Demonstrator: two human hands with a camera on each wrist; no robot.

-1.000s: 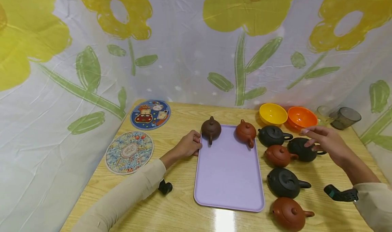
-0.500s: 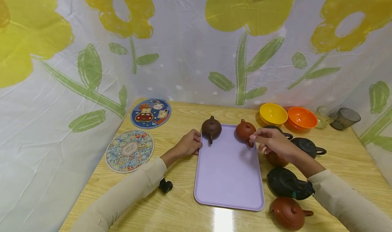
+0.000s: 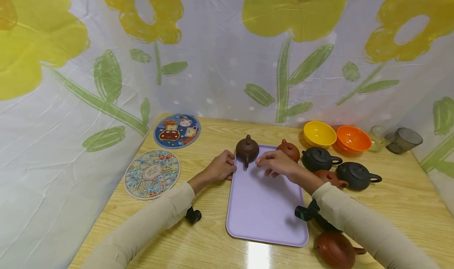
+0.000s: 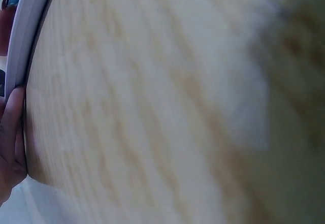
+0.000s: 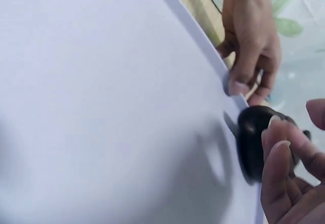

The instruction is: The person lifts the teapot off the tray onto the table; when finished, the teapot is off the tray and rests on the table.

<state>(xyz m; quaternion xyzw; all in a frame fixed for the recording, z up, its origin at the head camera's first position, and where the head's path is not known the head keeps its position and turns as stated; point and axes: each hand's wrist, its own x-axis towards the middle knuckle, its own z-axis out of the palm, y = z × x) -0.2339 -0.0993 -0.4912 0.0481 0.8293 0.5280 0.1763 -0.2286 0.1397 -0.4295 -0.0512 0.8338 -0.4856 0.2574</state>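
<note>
Right hand (image 3: 274, 165) half-hiding red-brown teapot (image 3: 290, 150)

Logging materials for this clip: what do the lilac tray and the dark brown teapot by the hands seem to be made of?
The lilac tray looks like moulded plastic or silicone: uniform colour, rounded raised rim, smooth matte face. The dark brown teapot looks like unglazed clay, stoneware perhaps: dull earthy surface, no shine. The left hand grips the tray's edge; the right hand reaches toward the teapot.

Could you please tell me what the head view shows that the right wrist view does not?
Only the head view shows the yellow bowl, orange bowl, two round mats, and the black teapots beside the tray. Only the right wrist view shows the left hand's thumb on the tray rim, close up. Both show the purple tray, dark brown teapot, left hand and right hand.
</note>
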